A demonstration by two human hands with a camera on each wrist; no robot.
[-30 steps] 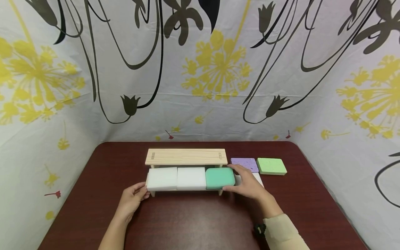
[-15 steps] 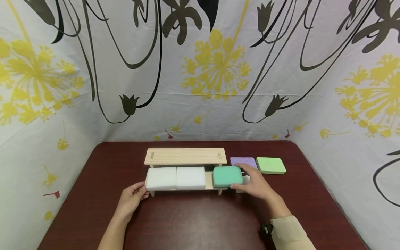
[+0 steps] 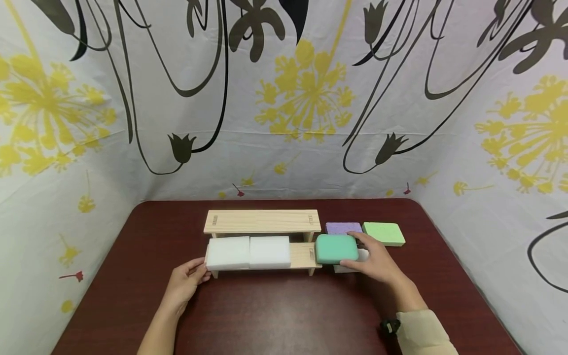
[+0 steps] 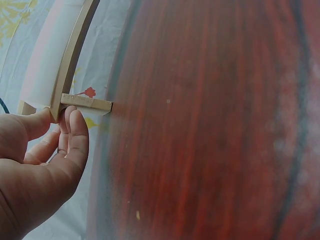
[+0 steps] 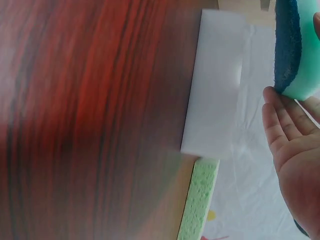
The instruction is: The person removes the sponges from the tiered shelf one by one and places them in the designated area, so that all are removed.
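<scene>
My right hand (image 3: 377, 264) holds a teal-green sponge (image 3: 336, 249) by its right side, past the right end of a low wooden shelf (image 3: 303, 254). In the right wrist view the green sponge (image 5: 306, 75) shows a dark blue scouring layer underneath and stands clear of the table. My left hand (image 3: 185, 283) pinches the shelf's left end; in the left wrist view the thumb lies at the board's corner and the fingers curl by the leg (image 4: 87, 101). Two white sponges, left (image 3: 228, 253) and right (image 3: 269, 252), sit side by side on the shelf.
Behind stands a second wooden shelf (image 3: 262, 221), slightly higher in view. A white block (image 5: 215, 85) lies on the table below my right hand, partly hidden in the head view. Purple (image 3: 342, 228) and light green (image 3: 383, 233) sponges lie at the back right. Patterned cloth surrounds the table.
My right hand has lifted the green sponge away from beside the white sponges and carried it right, baring the shelf's right end. The left hand stays at the shelf's left end.
</scene>
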